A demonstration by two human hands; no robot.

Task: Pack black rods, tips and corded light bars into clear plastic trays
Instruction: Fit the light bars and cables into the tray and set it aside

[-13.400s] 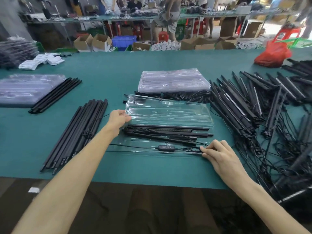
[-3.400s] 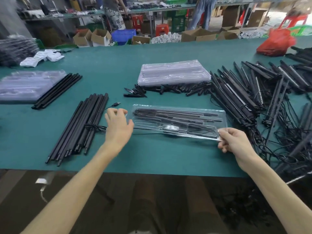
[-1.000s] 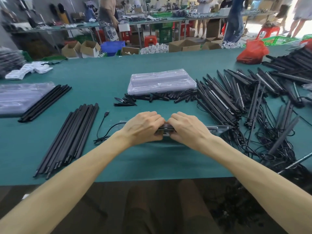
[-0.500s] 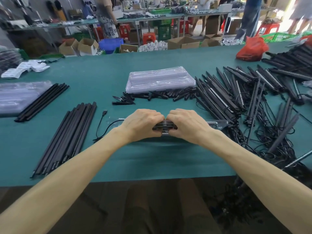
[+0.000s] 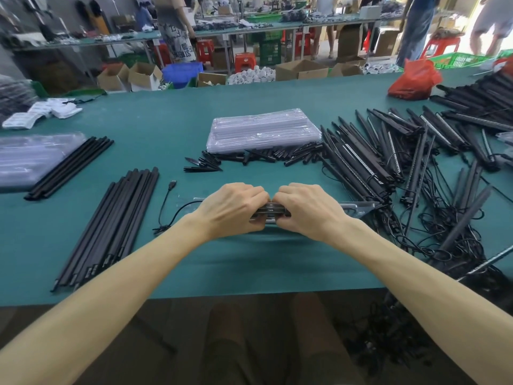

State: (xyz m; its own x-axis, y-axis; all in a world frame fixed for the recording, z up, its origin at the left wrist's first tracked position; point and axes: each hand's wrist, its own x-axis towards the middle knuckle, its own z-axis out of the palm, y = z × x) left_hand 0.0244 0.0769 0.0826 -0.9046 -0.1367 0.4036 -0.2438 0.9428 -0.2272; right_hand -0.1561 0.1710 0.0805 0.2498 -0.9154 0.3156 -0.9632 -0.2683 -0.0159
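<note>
On the head camera I had the left hand (image 5: 233, 209) and the right hand (image 5: 308, 209) side by side, fingers curled over the middle of the clear tray (image 5: 358, 208) and gripping it. The tray lay on the green table (image 5: 249, 268) near its front edge, between the black rods (image 5: 111, 223) and the corded light bars (image 5: 388, 151), with dark parts showing inside it. A cord (image 5: 166, 201) trailed out at the left end. I judged this was the closing press: squeeze evenly, work outward from the middle, and tuck that cord in first so it wasn't pinched.
</note>
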